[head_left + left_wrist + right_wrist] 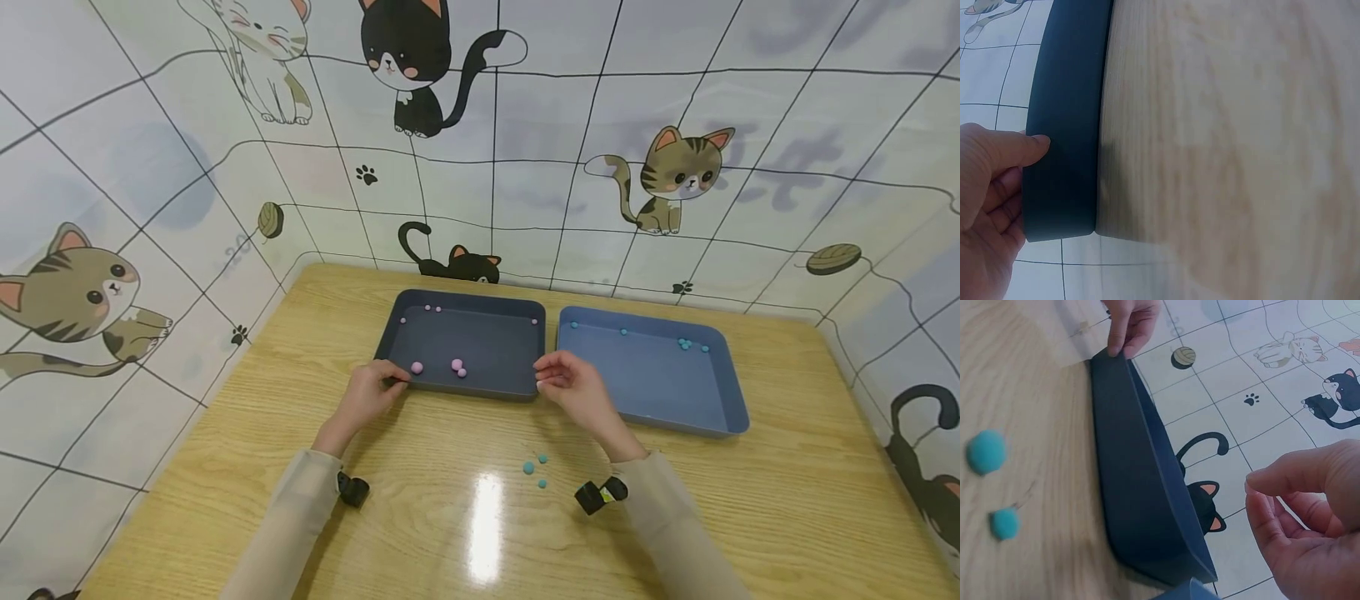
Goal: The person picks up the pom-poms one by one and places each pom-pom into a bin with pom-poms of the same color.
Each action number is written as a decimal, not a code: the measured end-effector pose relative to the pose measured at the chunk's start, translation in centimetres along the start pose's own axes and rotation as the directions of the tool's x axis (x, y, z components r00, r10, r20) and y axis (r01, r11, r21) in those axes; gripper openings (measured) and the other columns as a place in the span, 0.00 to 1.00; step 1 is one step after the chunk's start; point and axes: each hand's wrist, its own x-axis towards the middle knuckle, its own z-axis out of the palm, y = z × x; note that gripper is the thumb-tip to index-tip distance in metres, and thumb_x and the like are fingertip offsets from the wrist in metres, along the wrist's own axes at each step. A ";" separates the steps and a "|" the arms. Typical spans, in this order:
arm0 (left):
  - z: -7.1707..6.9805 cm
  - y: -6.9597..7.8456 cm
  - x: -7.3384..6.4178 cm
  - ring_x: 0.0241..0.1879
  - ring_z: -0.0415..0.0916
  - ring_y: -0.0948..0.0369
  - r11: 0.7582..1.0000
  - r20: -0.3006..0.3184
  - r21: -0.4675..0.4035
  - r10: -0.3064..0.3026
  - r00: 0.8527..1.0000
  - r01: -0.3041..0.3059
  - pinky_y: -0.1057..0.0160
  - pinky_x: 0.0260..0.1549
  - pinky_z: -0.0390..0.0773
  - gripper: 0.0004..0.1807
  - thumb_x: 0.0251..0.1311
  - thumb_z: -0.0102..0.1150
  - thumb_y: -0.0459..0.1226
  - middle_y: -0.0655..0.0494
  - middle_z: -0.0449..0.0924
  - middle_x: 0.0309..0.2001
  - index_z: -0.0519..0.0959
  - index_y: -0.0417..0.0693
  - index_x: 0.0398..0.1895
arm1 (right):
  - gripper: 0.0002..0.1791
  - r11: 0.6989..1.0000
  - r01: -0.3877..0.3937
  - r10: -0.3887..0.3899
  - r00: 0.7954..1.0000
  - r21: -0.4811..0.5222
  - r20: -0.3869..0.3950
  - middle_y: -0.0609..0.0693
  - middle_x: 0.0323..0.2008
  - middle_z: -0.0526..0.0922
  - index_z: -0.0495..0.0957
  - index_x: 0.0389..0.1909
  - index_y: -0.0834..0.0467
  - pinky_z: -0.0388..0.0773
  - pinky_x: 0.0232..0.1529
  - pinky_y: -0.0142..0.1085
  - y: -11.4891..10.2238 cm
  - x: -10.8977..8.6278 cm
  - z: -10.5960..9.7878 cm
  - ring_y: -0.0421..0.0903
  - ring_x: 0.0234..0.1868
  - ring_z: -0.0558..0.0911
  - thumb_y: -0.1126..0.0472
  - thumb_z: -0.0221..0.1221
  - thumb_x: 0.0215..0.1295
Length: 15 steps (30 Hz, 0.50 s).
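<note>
At the front left corner of a dark navy tray (480,333), my left hand (371,390) pinches the rim. In the left wrist view its thumb (1038,145) lies on the tray's outer wall. My right hand (573,387) is held by the tray's front right corner, fingers loosely bent. The right wrist view shows that hand (1310,512) apart from the tray wall (1141,487), with thumb and forefinger tips close together and nothing visible between them. Inside the tray lie several small pink balls, among them a larger one (417,367).
Right of the dark tray stands a blue tray (660,375) with several teal balls (684,343) along its far side. Three loose teal balls, one (528,468) bigger, lie on the wooden table (420,500) between the forearms. A cat-patterned wall (540,192) closes off the back.
</note>
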 end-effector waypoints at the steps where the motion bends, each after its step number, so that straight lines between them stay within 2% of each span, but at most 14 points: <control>1: 0.0 0.0 0.0 0.35 0.79 0.53 1.000 0.000 0.000 -0.001 1.000 0.001 0.54 0.35 0.79 0.06 0.47 0.66 0.23 0.49 0.83 0.30 0.84 0.38 0.29 | 0.14 1.000 -0.005 0.005 1.000 0.008 -0.001 0.65 0.40 0.78 0.74 0.44 0.69 0.77 0.40 0.29 -0.2 0.3 0.1 0.52 0.40 0.79 0.79 0.58 0.56; 15: 0.0 0.2 0.1 0.35 0.79 0.53 1.000 -0.003 -0.001 -0.005 1.000 0.005 0.54 0.36 0.79 0.06 0.47 0.66 0.22 0.49 0.83 0.30 0.84 0.37 0.29 | 0.14 0.994 -0.013 0.018 0.999 0.107 -0.047 0.66 0.40 0.78 0.74 0.44 0.73 0.77 0.39 0.26 -1.1 3.4 1.9 0.51 0.39 0.80 0.78 0.58 0.55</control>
